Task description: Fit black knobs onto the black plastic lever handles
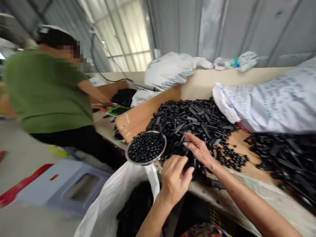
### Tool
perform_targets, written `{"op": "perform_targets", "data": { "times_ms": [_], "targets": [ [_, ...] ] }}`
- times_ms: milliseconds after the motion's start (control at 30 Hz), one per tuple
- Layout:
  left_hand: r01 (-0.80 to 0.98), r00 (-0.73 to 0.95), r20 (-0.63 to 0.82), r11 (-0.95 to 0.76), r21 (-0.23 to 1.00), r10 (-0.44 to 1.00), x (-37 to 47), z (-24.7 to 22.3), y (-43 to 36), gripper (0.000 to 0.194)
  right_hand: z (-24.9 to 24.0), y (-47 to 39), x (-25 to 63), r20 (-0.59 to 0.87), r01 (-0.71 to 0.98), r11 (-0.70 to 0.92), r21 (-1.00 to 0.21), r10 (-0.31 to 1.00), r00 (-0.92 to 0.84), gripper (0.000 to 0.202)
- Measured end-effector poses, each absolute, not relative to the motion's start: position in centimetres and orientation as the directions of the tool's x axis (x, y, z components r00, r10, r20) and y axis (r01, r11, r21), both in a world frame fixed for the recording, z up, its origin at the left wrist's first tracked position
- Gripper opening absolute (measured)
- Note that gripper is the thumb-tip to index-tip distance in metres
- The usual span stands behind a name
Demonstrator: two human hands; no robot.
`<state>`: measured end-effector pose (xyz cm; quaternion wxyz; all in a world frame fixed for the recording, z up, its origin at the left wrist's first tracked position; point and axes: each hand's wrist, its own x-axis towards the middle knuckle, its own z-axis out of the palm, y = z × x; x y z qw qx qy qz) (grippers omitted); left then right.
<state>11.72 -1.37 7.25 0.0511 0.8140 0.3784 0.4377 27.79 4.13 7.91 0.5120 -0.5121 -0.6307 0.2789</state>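
On the wooden bench (258, 172), your right hand (199, 152) spreads loosely over heaped black plastic lever-shaped parts (192, 115), likely light, stiff, slick, best pinched by their flat shanks (178, 127), while your left hand (173, 177) curls, contents unclear.

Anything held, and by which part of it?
Can't tell: the left hand is curled, hiding any grip; the right hand, over the black parts, shows no clear hold.

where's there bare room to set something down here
Bare wood shows in a narrow strip between the loose black beads and the far-right heap; the pale front ledge shows between that heap and your right forearm. It's crowded around your left hand and right hand, with the middle heap and the full bowl.
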Motion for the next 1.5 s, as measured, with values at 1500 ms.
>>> {"op": "perform_targets", "data": {
  "times_ms": [1500],
  "targets": [
    [0.665,0.181,0.3,-0.341,0.664,0.937,-5.9,6.3,15.8,0.049,4.5,15.1,14.0,0.151,0.806,0.313,-0.503,0.949,-0.275,0.053]
  ]
}}
